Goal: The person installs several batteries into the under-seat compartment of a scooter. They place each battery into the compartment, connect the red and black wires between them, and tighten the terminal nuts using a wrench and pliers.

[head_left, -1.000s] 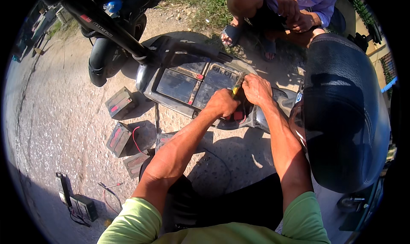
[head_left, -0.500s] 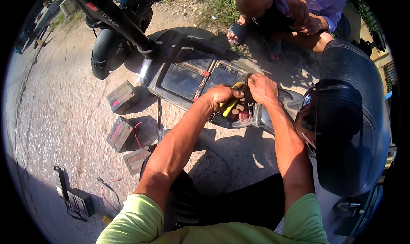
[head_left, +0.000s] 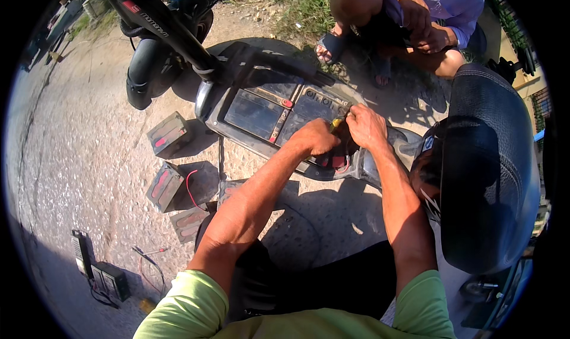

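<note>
My left hand is closed around yellow-handled pliers, whose handles are mostly hidden by the palm and fingers. Right beside the pliers' far end, the fingertips of my right hand are pinched together; what they grip is too small to make out. Both hands work over the rear end of an open battery compartment in an electric scooter's footboard. Dark batteries with red terminal covers fill the compartment. Below my hands, a red part and thin wires show near the compartment's rear edge.
Loose batteries stand on the concrete ground at left, one with a red wire. A test lead and a small black device lie lower left. The scooter's black seat rises at right. Another person squats across the scooter.
My left hand has turned over and closed around the pliers, so their yellow handles, spread in view before, are now mostly covered. My right hand stays at nearly the same spot.
</note>
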